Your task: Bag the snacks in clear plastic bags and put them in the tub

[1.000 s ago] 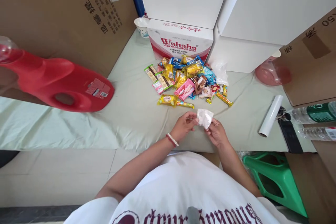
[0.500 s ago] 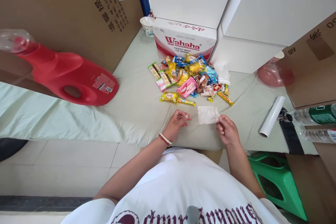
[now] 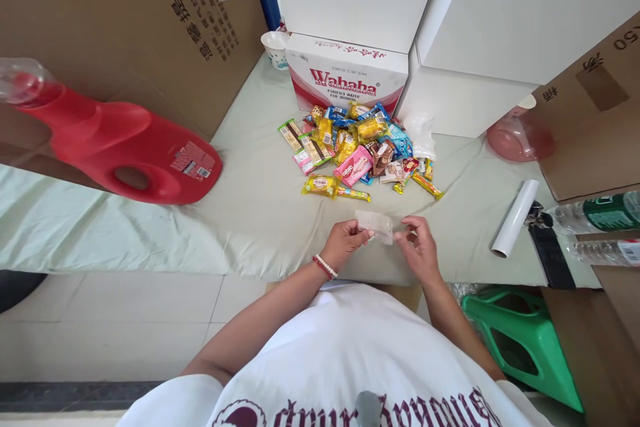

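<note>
A small clear plastic bag (image 3: 376,222) is held up over the near part of the cloth-covered table. My left hand (image 3: 345,242) pinches its left end between thumb and fingers. At the bag's right edge is my right hand (image 3: 419,250), thumb and index finger apart; whether the thumb tip touches the plastic I cannot tell. Just beyond both hands lies a pile of wrapped snacks, among them a pink wafer pack (image 3: 354,167), a yellow-wrapped cake (image 3: 321,185) and a thin yellow candy stick (image 3: 353,194). More crumpled clear bags (image 3: 421,135) lie at the pile's right side.
A Wahaba carton (image 3: 347,77) and white boxes stand behind the snacks. On the left is a large red jug (image 3: 135,147). To the right are a white roll (image 3: 516,219), a black strap-like item (image 3: 550,257), plastic bottles (image 3: 610,213) and, lower down, a green stool (image 3: 525,347).
The plastic bag has moved left and is now in my left hand, which has closed on it. My right hand has loosened its pinch, fingers parting at the bag's right edge.
</note>
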{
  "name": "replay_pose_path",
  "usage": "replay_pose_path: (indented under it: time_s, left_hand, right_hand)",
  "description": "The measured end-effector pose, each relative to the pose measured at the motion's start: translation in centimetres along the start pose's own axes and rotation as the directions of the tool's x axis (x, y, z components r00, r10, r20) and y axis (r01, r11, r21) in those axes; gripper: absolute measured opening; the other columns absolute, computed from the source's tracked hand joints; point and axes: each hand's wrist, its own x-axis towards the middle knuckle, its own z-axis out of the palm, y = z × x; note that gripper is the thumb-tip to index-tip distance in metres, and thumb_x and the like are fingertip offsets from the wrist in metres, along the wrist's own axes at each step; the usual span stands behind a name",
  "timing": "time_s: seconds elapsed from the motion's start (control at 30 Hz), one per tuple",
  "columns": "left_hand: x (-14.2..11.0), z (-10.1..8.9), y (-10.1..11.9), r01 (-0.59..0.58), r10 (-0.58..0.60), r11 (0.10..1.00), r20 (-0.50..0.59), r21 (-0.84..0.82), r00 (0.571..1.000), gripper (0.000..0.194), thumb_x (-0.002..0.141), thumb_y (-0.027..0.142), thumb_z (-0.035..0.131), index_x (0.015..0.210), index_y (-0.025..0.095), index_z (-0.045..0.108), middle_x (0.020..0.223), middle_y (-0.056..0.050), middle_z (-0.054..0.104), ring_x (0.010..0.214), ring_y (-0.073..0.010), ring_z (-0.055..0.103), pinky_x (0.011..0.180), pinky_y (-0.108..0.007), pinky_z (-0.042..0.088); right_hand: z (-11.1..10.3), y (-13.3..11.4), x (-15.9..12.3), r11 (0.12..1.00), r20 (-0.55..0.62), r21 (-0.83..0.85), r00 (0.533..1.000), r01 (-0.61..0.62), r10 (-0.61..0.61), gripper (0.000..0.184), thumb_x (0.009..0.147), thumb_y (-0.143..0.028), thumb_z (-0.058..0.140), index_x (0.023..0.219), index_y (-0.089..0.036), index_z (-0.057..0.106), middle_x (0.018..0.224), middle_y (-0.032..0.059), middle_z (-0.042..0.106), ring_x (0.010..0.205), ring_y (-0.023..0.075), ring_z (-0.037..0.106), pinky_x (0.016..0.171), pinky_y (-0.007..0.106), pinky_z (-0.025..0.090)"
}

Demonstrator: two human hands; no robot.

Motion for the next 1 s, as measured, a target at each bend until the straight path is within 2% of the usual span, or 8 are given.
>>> replay_pose_path:
  time_s: [0.07,0.13,0.27,0.37,0.53,0.73,0.87,1.0]
  left_hand:
    - [-0.2,0.3,0.0,-0.007,0.007,1.000,0.027,-0.023,1.000,0.054,0.063,0.063,0.083,0.063,0.016,0.056,0.055,0.006,0.045,0.054,-0.0069,0.036,0.053,-0.023,0.026]
    - [-0.3,0.3,0.0,-0.008,0.012,0.998,0.060,-0.062,0.998,0.053,0.064,0.060,0.084,0.066,0.017,0.055,0.055,0.007,0.046,0.053,-0.0062,0.037,0.053,-0.022,0.027]
    - [-0.3,-1.5,0.1,0.060,-0.043,0.988,0.121,-0.141,0.992,0.054,0.059,0.052,0.090,0.084,0.019,0.056,0.056,0.010,0.046,0.049,-0.0056,0.038,0.050,-0.021,0.027]
    - [-0.4,-3.3,0.5,0.092,-0.083,0.991,0.091,-0.098,0.992,0.052,0.060,0.053,0.089,0.079,0.019,0.055,0.055,0.010,0.045,0.048,-0.0054,0.035,0.049,-0.021,0.024]
    - [-0.5,-2.9,1.3,-0.056,0.050,0.995,0.073,0.087,0.996,0.044,0.073,0.057,0.079,0.086,0.017,0.065,0.076,0.001,0.061,0.070,-0.0113,0.052,0.067,-0.025,0.040]
    - [0.0,-0.7,0.4,-0.163,0.159,0.973,0.040,0.162,0.987,0.039,0.078,0.054,0.074,0.077,0.017,0.063,0.077,0.000,0.060,0.074,-0.0141,0.051,0.073,-0.028,0.041]
    - [-0.2,-1.5,0.1,-0.123,0.117,0.991,0.105,0.058,0.988,0.039,0.078,0.053,0.076,0.078,0.017,0.061,0.075,0.002,0.057,0.071,-0.0125,0.048,0.071,-0.027,0.039]
    - [-0.7,-3.2,0.2,-0.134,0.138,0.990,0.074,-0.052,0.988,0.038,0.077,0.049,0.080,0.076,0.017,0.060,0.076,0.003,0.053,0.073,-0.0118,0.046,0.073,-0.026,0.038]
  right_hand:
    - [0.8,-0.6,0.1,0.999,0.270,0.023,0.962,0.047,-0.052,0.029,0.078,-0.043,0.081,0.101,-0.027,0.073,0.098,0.0049,0.067,0.084,0.0192,0.059,0.076,0.032,0.052]
    - [1.9,-0.6,0.2,0.994,0.403,0.102,0.915,-0.048,0.003,0.023,0.081,-0.047,0.078,0.089,-0.026,0.074,0.085,0.0031,0.067,0.078,0.0183,0.058,0.072,0.031,0.050]
    - [2.7,0.3,0.9,0.894,0.339,0.342,0.925,-0.289,0.170,0.031,0.074,-0.049,0.083,0.079,-0.022,0.070,0.070,-0.0018,0.061,0.063,0.0120,0.051,0.062,0.026,0.043]
    - [2.1,0.9,1.4,0.805,0.275,0.467,0.925,-0.366,0.261,0.036,0.065,-0.047,0.089,0.077,-0.022,0.066,0.066,-0.0045,0.056,0.056,0.0091,0.044,0.053,0.022,0.037]
    - [1.8,0.8,1.3,0.844,0.311,0.386,0.914,-0.373,0.262,0.032,0.069,-0.045,0.088,0.076,-0.021,0.068,0.059,-0.0056,0.050,0.051,0.0072,0.036,0.048,0.022,0.029]
    - [3.1,0.2,0.7,0.843,0.355,0.382,0.902,-0.379,0.245,0.035,0.072,-0.050,0.085,0.088,-0.021,0.073,0.063,-0.0045,0.054,0.054,0.0090,0.042,0.050,0.022,0.034]
    - [2.4,0.3,1.2,0.775,0.298,0.473,0.904,-0.418,0.306,0.031,0.072,-0.045,0.086,0.078,-0.020,0.070,0.065,-0.0034,0.058,0.055,0.0079,0.043,0.050,0.021,0.036]
    - [0.8,0.6,1.7,0.673,0.225,0.619,0.913,-0.404,0.341,0.027,0.071,-0.039,0.088,0.080,-0.021,0.069,0.082,-0.0013,0.065,0.069,0.0097,0.055,0.061,0.021,0.049]
